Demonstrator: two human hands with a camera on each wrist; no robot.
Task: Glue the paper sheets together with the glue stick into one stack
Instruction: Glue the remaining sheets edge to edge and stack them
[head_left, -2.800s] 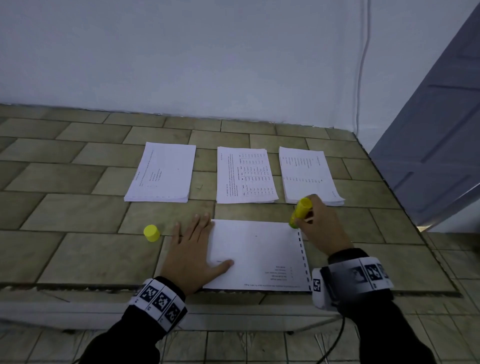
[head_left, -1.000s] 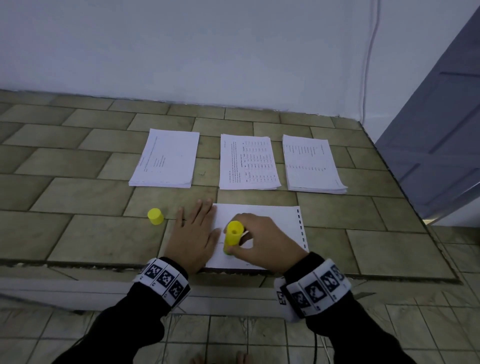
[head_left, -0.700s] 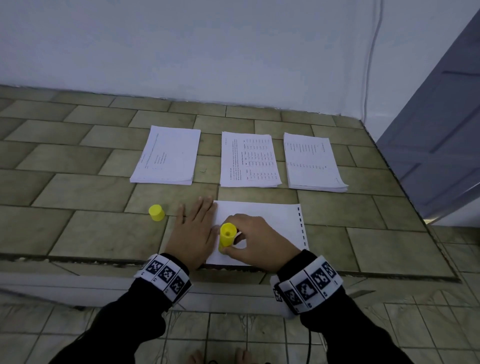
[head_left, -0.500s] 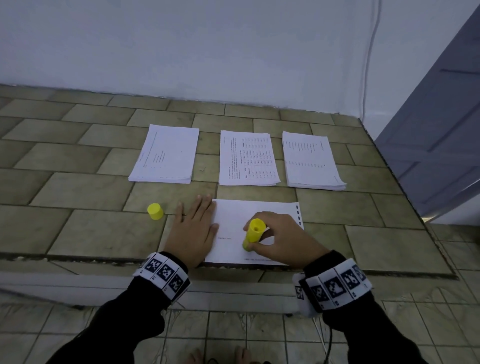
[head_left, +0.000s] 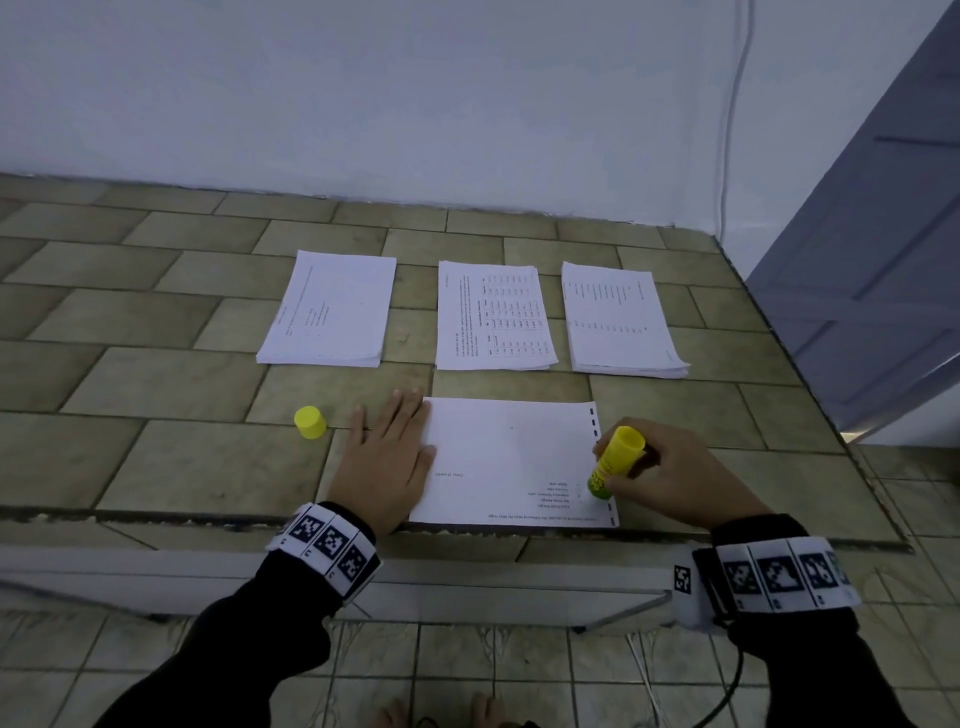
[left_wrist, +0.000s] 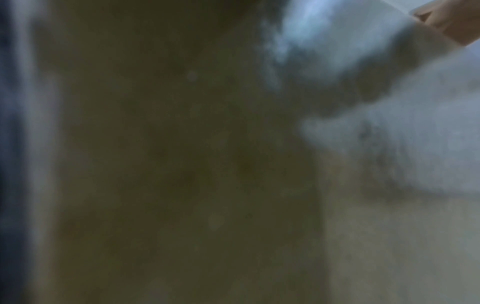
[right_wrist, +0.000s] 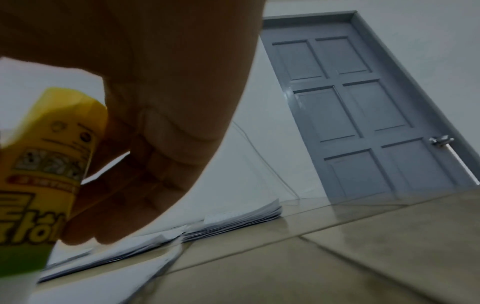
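Observation:
A white printed sheet (head_left: 514, 457) lies at the near edge of the tiled counter (head_left: 156, 457). My left hand (head_left: 387, 457) lies flat with straight fingers on the sheet's left edge. My right hand (head_left: 670, 480) grips the yellow glue stick (head_left: 615, 460), tip down on the sheet's near right corner. In the right wrist view the glue stick (right_wrist: 49, 174) fills the left side, fingers curled round it. The yellow cap (head_left: 310, 422) stands on the counter left of my left hand. Three paper stacks wait behind: left (head_left: 332, 309), middle (head_left: 493, 317), right (head_left: 618, 322). The left wrist view is a dark blur.
A white wall backs the counter, with a thin cable (head_left: 730, 130) running down it at the right. A grey panelled door (right_wrist: 363, 107) stands to the right. The counter's front edge (head_left: 208, 517) runs just below the sheet. Bare tiles lie to the left.
My right hand has drawn the glue stick along the sheet's near edge, from beside my left hand to the near right corner. The left hand has stayed flat on the sheet.

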